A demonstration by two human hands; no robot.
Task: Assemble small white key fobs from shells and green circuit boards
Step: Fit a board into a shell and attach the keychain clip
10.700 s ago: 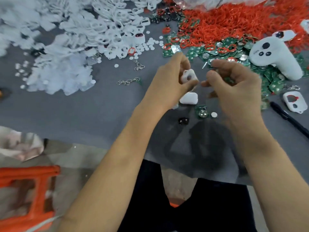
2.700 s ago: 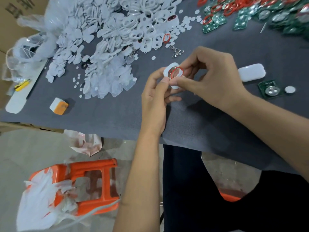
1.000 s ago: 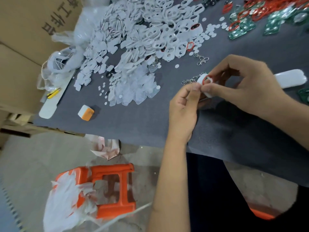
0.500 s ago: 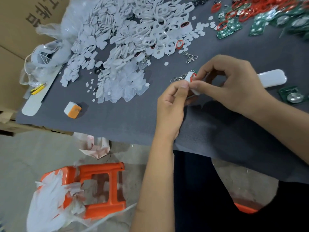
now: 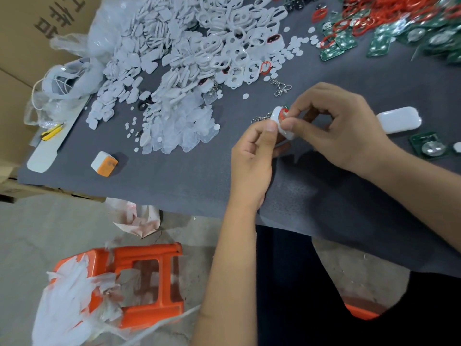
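A white key fob shell point(image 5: 280, 123) with a red ring point(image 5: 283, 113) seated in it is held above the grey mat point(image 5: 174, 176), right of centre. It is pinched from the left by the thumb and fingers of the left hand point(image 5: 252, 158) and from the right by the thumb and forefinger of the right hand point(image 5: 341, 131); both hands are curled round it. A metal chain point(image 5: 262, 118) is seen trailing left from the shell.

Bare mat is found between the hands and the near edge, and in a strip leftward toward an orange-and-white block point(image 5: 104, 163) close to that edge. The near edge is overlapped by both forearms.

The far left of the mat is covered by a heap of white shells point(image 5: 199, 46), with loose white discs point(image 5: 294, 51) scattered at its right margin and a loose clasp point(image 5: 282, 87) just beyond the hands. Green circuit boards point(image 5: 334, 46) and red rings point(image 5: 374, 11) are piled far right. A closed white case point(image 5: 399, 119) lies just right of the right hand, with a single board point(image 5: 427, 146) near it.

Below the edge, a concrete floor point(image 5: 37, 233), an orange stool point(image 5: 139, 278) and a cardboard box point(image 5: 25, 33) at far left are noted.
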